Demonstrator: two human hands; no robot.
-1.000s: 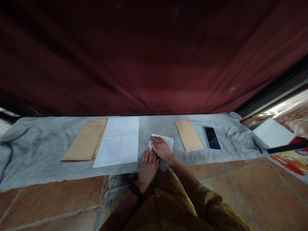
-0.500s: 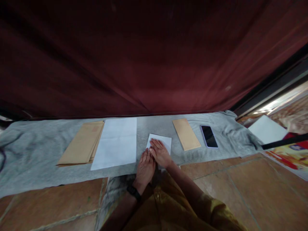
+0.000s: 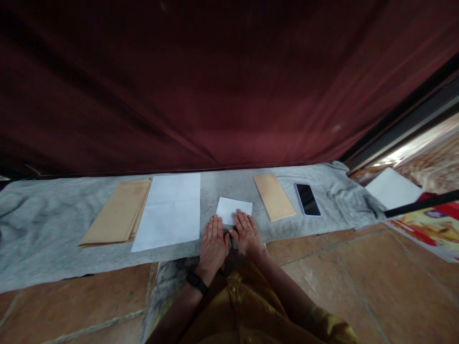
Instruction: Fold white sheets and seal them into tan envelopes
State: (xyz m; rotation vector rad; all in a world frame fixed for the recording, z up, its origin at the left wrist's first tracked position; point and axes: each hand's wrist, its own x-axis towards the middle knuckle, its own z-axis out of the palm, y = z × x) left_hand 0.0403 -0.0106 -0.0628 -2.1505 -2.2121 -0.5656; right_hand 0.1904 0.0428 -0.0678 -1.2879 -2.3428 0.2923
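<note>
A small folded sheet of white paper [image 3: 231, 206] lies on the grey cloth in front of me. My left hand [image 3: 214, 243] rests flat at its near left corner, fingers stretched forward. My right hand [image 3: 247, 234] lies flat over its near right part, fingertips on the paper. Both hands are open, and the thumbs point toward each other. Left of them is a larger white sheet [image 3: 170, 210] with faint crease lines. A single brown envelope [image 3: 274, 197] lies to the right of the folded paper.
Several brown envelopes [image 3: 113, 215] are stacked at the left. A phone [image 3: 307, 199] with a dark screen lies at the right on the grey cloth [image 3: 43, 224]. Dark red fabric [image 3: 222, 95] hangs behind. Tiled floor [image 3: 344, 282] borders the near side.
My hands, earlier close together on the paper with the right over the left fingertips, have moved apart. The right hand has slid right and toward me, uncovering more paper.
</note>
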